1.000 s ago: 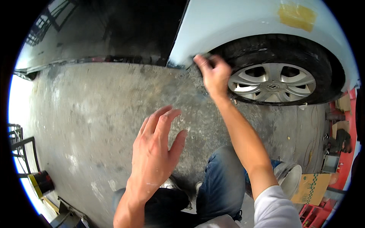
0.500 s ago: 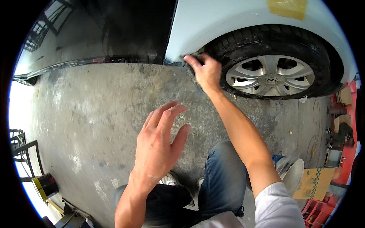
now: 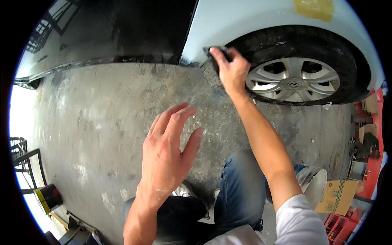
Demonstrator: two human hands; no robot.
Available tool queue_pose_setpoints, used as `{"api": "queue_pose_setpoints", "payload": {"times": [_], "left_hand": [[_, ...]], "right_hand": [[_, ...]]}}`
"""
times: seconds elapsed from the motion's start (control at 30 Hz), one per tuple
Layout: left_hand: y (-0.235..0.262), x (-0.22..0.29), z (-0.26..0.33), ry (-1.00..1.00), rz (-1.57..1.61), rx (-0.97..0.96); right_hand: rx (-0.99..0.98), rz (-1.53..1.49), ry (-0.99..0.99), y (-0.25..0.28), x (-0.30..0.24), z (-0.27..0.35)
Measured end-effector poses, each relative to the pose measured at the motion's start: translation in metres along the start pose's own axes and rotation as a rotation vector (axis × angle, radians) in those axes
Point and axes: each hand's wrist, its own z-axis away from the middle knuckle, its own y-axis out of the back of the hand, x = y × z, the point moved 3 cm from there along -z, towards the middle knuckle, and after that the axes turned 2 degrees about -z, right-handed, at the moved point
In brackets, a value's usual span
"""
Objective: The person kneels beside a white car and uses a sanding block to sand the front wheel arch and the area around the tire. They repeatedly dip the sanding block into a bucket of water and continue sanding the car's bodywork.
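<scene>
**Pale blue fender, dark pad pressed to its lower edge**

Pale blue paint covers the car's fender (image 3: 253, 18), which curves over the front wheel. The right hand (image 3: 230, 69) reaches out from the person's white sleeve (image 3: 300, 220) and presses a small dark pad (image 3: 216, 52) against the fender's bottom corner, just where the panel meets the wheel arch. The fingers are closed over the pad, which shows only as a dark edge above the knuckles. Just to the right of that hand stands the tyre (image 3: 326, 45) with its silver alloy rim (image 3: 294, 79).

The left hand (image 3: 169, 153) hangs in the air above the concrete floor (image 3: 102, 122), well apart from the car, fingers spread wide and holding nothing. Below it the person's knees, in blue jeans (image 3: 239, 192), are bent low.

A strip of yellow masking tape (image 3: 314, 8) sits on the fender above the wheel. To the left of the fender the car's door (image 3: 114, 32) is dark and glossy. A cardboard box (image 3: 341, 196) lies on the floor at the lower right, beside a white bucket (image 3: 316, 188).
</scene>
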Motion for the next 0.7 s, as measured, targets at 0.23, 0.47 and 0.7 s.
{"api": "queue_pose_setpoints", "payload": {"times": [0.23,0.47,0.7], "left_hand": [[0.0,-0.005,0.001,0.027,-0.019,-0.001],[0.002,-0.009,0.004,0.119,-0.069,-0.027],[-0.002,-0.006,-0.006,0.135,0.04,0.026]], "right_hand": [[-0.496,0.374,-0.44,-0.024,0.073,0.059],[-0.174,0.307,-0.39,0.006,0.051,0.083],[0.255,-0.213,-0.513,-0.044,-0.044,0.054]]}}
